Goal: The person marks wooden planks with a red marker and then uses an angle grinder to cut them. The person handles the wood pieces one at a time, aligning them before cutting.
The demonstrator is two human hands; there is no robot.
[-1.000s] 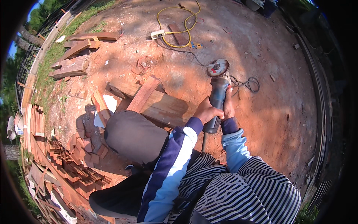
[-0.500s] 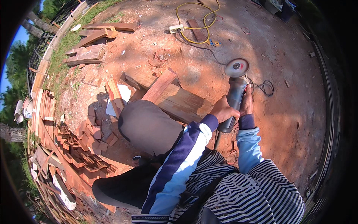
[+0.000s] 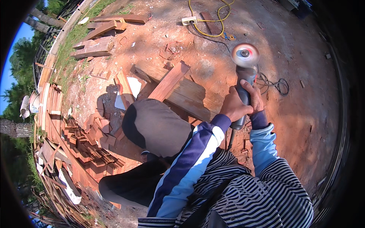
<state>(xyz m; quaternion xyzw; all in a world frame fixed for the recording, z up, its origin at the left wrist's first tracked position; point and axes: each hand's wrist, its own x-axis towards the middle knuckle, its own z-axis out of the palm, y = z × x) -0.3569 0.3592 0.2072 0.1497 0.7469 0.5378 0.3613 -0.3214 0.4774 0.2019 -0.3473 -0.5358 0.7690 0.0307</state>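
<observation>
My left hand (image 3: 232, 107) and my right hand (image 3: 254, 95) both grip the dark body of an angle grinder (image 3: 243, 81). Its round disc (image 3: 245, 55) points away from me, held above the red dirt ground. A black cord (image 3: 275, 84) trails from the tool to the right. Just left of the grinder lies a stack of reddish wooden planks (image 3: 178, 88), one laid diagonally on top. My bent knee in grey trousers (image 3: 156, 123) rises in front of the planks.
A yellow cable (image 3: 211, 17) and a white socket block (image 3: 189, 20) lie at the far side. More planks (image 3: 100, 36) rest by the grass at upper left. Piles of small red wood offcuts (image 3: 91, 146) spread along the left.
The grinder and both hands have risen in the picture and moved away from me, as the view tilted. The grip on the tool is unchanged.
</observation>
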